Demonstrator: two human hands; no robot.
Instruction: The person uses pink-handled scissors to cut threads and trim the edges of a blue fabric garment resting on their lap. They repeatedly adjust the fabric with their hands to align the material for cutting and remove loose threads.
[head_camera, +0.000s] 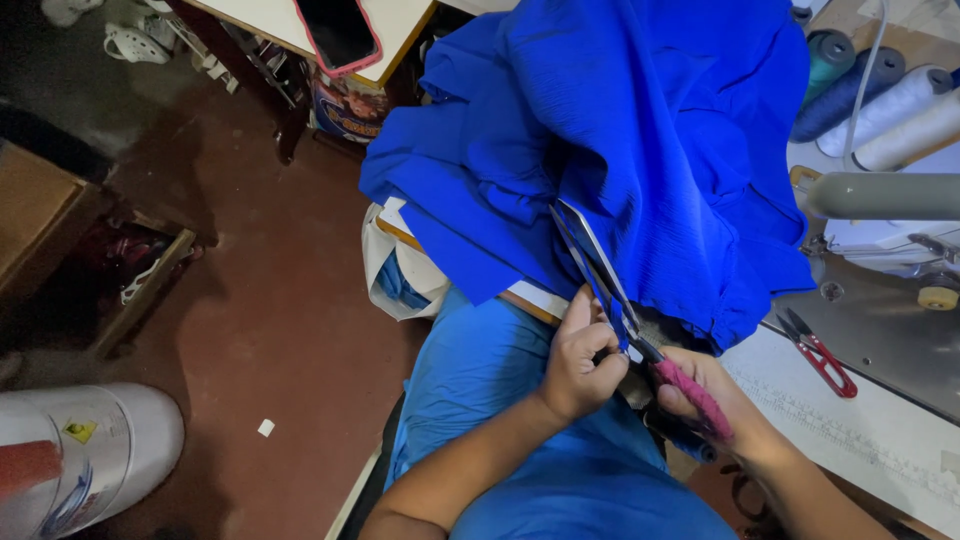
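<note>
A large piece of bright blue fabric (640, 130) drapes over the sewing table and hangs toward my lap. My right hand (715, 400) grips the pink-wrapped handles of big scissors (600, 265), whose open blades point up into the cloth. My left hand (582, 360) pinches a narrow edge of the blue fabric right beside the blades, just under the scissor pivot. Both hands sit close together above my blue-clad lap.
Small red thread snips (820, 355) lie on the sewing machine bed (890, 330). Thread cones (880, 100) stand at the upper right. A phone with a pink case (338, 32) rests on a table behind. A white container (90, 450) stands on the reddish floor at lower left.
</note>
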